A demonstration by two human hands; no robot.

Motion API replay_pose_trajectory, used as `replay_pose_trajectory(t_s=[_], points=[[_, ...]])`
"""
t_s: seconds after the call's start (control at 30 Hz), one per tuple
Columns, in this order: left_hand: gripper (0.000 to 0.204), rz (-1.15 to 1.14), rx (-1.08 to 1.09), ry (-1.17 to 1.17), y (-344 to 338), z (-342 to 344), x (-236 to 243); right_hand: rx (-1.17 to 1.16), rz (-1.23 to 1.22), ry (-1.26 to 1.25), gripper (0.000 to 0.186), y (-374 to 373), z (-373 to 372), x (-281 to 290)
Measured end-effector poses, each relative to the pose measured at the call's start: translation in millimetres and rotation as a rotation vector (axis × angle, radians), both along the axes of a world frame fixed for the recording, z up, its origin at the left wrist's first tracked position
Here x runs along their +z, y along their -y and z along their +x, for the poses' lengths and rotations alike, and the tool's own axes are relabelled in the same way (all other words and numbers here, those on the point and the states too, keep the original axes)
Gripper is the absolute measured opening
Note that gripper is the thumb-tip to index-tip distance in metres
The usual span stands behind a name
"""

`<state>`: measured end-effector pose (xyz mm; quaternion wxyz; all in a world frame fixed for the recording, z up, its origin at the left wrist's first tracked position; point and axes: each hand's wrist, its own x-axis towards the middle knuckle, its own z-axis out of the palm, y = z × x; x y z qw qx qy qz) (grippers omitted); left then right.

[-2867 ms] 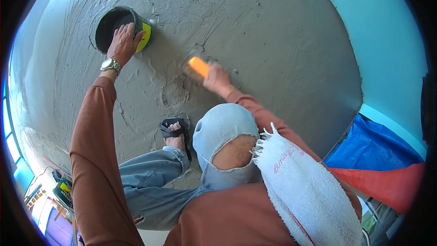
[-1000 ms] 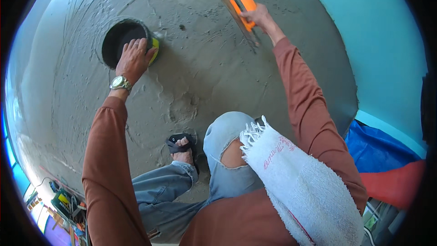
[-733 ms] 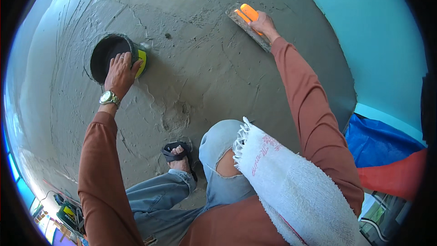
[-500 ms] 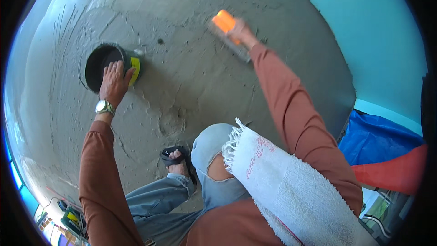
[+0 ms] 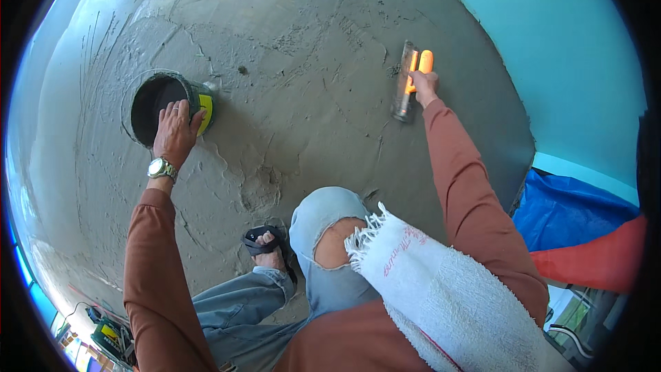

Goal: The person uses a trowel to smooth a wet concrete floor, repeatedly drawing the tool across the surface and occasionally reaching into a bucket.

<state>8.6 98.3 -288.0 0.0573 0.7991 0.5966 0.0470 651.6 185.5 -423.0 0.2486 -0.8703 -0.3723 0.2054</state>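
My right hand is closed around the orange handle of a finishing trowel. Its long metal blade lies against the wet grey mortar surface, pointing roughly away from me. On the left, a dark bucket with a yellow label stands on the same surface. My left hand, with a metal watch at the wrist, rests on the near right part of the bucket's rim. Its fingers stretch over the opening and the thumb stands apart. The bucket's contents are dark and hard to make out.
A turquoise wall curves along the right. Beside me on the right are a blue plastic sheet and a red object. My sandalled foot stands on the mortar. A white towel hangs over my right side.
The trowel has swept to the right and slightly nearer, its blade turning from slanted to nearly lengthwise. My left hand has stayed at the bucket's rim.
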Motion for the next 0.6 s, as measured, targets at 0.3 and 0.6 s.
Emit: replay_pose_trajectory(t_s=[0.3,0.6], points=[[0.046,-0.106,0.088,-0.086,9,-11,10,0.216,0.111,-0.33,0.019,-109,-150,5],[0.044,-0.113,0.066,-0.046,5,-7,9,0.741,-0.06,0.03,0.044,-103,-221,9]])
